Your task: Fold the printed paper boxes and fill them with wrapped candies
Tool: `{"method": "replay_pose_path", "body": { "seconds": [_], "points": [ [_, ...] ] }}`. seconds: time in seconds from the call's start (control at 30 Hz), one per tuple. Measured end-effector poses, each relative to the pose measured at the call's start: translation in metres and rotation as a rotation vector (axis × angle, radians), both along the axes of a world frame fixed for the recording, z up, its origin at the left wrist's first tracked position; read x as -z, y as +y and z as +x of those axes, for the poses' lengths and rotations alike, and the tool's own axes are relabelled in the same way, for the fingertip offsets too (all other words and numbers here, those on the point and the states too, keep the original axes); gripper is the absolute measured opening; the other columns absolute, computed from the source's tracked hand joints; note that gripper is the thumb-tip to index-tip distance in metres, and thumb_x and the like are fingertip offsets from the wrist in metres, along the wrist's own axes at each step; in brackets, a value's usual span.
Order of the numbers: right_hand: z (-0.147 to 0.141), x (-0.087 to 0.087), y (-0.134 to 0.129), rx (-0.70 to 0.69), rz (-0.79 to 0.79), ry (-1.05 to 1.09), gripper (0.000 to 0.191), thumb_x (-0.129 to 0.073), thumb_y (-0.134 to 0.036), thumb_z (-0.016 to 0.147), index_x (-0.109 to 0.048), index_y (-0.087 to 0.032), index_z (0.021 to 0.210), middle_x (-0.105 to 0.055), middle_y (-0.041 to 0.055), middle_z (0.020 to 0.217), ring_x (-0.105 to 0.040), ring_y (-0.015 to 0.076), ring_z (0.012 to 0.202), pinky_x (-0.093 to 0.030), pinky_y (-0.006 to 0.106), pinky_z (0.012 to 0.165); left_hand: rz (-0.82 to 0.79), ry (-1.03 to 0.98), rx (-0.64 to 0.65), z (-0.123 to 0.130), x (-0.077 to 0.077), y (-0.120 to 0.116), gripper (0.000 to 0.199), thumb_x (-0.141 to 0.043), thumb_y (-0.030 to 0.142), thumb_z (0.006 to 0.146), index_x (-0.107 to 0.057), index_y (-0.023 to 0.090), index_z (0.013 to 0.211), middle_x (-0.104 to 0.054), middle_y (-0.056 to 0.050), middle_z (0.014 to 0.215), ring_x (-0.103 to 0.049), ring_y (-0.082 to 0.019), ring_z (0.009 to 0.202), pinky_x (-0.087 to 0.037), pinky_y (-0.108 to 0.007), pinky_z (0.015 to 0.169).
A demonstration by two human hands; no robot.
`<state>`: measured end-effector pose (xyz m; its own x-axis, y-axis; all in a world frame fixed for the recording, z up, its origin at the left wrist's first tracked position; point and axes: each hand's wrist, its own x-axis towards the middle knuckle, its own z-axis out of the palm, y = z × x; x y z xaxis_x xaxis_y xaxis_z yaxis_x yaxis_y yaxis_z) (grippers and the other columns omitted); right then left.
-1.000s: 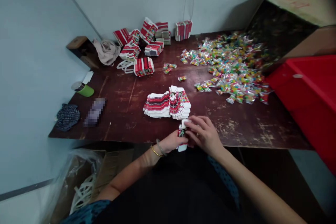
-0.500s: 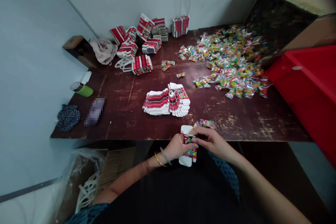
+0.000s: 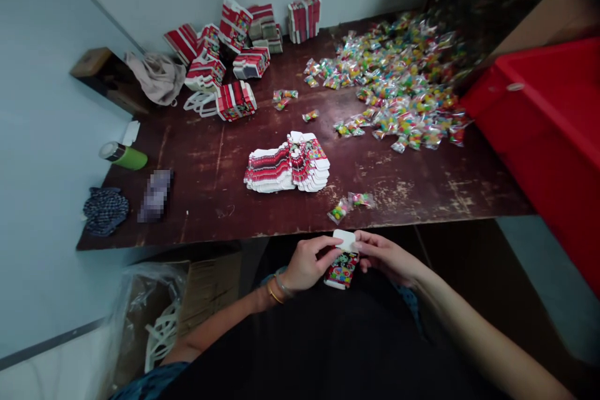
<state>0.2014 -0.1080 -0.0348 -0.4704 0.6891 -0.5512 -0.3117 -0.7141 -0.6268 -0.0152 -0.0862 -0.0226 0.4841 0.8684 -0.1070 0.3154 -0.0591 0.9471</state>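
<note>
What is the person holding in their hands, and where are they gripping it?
A small printed carton, held between both hands: the left hand grips its left side, the right hand pinches the white top flap.

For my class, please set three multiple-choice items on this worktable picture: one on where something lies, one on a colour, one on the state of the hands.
1. Where does the fanned stack of flat cartons lie?
A. mid-table
B. in the red bin
C. on the floor

2. What colour is the cup at the table's left edge?
A. blue
B. green
C. yellow

3. What are the hands doing?
A. resting flat on the table
B. both holding one small box
C. each holding a candy pack

Answers:
1 A, the stack sits on the table.
2 B, the cup is green.
3 B, left hand and right hand grip the box.
</note>
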Motion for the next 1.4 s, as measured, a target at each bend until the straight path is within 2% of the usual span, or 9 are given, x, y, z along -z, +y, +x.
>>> {"method": "replay_pose_path", "body": {
  "seconds": [0.13,0.27,0.43,0.53,0.7,0.97,1.1,1.23,1.4],
  "points": [
    [0.000,-0.002,0.005,-0.091,0.108,-0.093,0.028,-0.074,-0.039,0.076,-0.064,-0.017,0.092,-0.057,-0.0017,0.077,-0.052,0.0079,0.062,-0.048,0.019,0.053,-0.016,-0.015,0.031,0.001,-0.006,-0.005,0.023,-0.056,0.030,0.090,-0.073,0.016,0.095,-0.075,-0.007,0.098,-0.069,-0.018,0.086,-0.050,-0.026,0.080],
    [-0.006,-0.012,0.009,-0.280,0.329,-0.264,0.023,-0.073,-0.030,0.074,-0.065,-0.017,0.092,-0.059,-0.0019,0.076,-0.053,0.0099,0.059,-0.047,0.021,0.050,-0.232,-0.093,0.023,0.009,-0.013,-0.008,0.037,-0.058,0.026,0.086,-0.058,0.017,0.122,-0.072,-0.005,0.091,-0.066,-0.016,0.081,-0.048,-0.027,0.077],
    [-0.020,-0.024,0.000,-0.107,0.761,-0.613,0.023,-0.055,-0.034,0.091,-0.074,-0.022,0.096,-0.066,0.0062,0.094,-0.062,0.0184,0.085,-0.051,0.030,0.075,-0.660,-0.342,-0.187,0.020,-0.007,-0.002,0.051,-0.058,0.013,0.074,-0.047,0.015,0.124,-0.065,0.000,0.083,-0.061,-0.013,0.078,-0.046,-0.026,0.078],
    [-0.029,-0.020,-0.005,-0.033,0.759,-0.644,0.027,-0.052,-0.039,0.093,-0.076,-0.025,0.096,-0.069,0.0060,0.098,-0.064,0.0198,0.089,-0.050,0.032,0.078,-0.787,-0.383,-0.201,0.016,0.001,0.000,0.047,-0.058,0.015,0.075,-0.053,0.015,0.121,-0.067,-0.001,0.085,-0.061,-0.013,0.078,-0.045,-0.027,0.079],
    [-0.035,-0.002,-0.001,0.001,0.642,-0.622,0.023,-0.062,-0.040,0.088,-0.077,-0.023,0.092,-0.071,0.0053,0.088,-0.066,0.0194,0.080,-0.052,0.032,0.076,-0.753,-0.373,-0.084,-0.003,0.007,0.001,0.043,-0.067,0.023,0.075,-0.063,0.016,0.117,-0.070,-0.008,0.106,-0.061,-0.021,0.104,-0.042,-0.034,0.095],
    [-0.036,-0.001,-0.012,-0.201,1.080,-0.653,0.033,-0.051,-0.027,0.095,-0.063,-0.030,0.125,-0.062,0.0075,0.108,-0.061,0.0186,0.099,-0.053,0.033,0.083,-0.711,-0.301,0.070,-0.018,0.005,0.000,0.068,-0.068,0.023,0.077,-0.044,0.016,0.140,-0.068,-0.011,0.107,-0.063,-0.018,0.096,-0.044,-0.034,0.091],
    [0.003,-0.002,0.037,-0.205,1.246,-0.888,0.031,-0.052,-0.030,0.095,-0.064,-0.028,0.123,-0.061,0.0094,0.119,-0.056,0.0234,0.110,-0.048,0.042,0.094,-0.447,-0.023,0.222,-0.028,-0.010,0.025,0.071,-0.064,0.010,0.071,-0.046,0.019,0.139,-0.066,-0.005,0.098,-0.060,-0.015,0.085,-0.045,-0.028,0.080],
    [0.058,0.021,0.063,-0.204,1.321,-1.262,0.044,-0.061,-0.037,0.089,-0.056,-0.029,0.132,-0.054,0.0105,0.136,-0.042,0.0334,0.129,-0.032,0.055,0.106,-0.279,0.273,0.512,-0.056,-0.028,0.055,0.042,-0.068,0.010,0.065,-0.069,0.018,0.106,-0.066,-0.002,0.091,-0.058,-0.015,0.080,-0.044,-0.026,0.075],
    [0.066,0.044,0.013,-0.045,1.273,-1.278,0.032,-0.054,-0.031,0.093,-0.061,-0.030,0.124,-0.065,0.0100,0.119,-0.056,0.0313,0.111,-0.041,0.052,0.095,-0.445,0.069,0.234,-0.055,-0.015,0.056,0.029,-0.070,0.024,0.072,-0.060,0.014,0.098,-0.064,-0.002,0.085,-0.058,-0.013,0.076,-0.046,-0.023,0.068]
  ]
}}
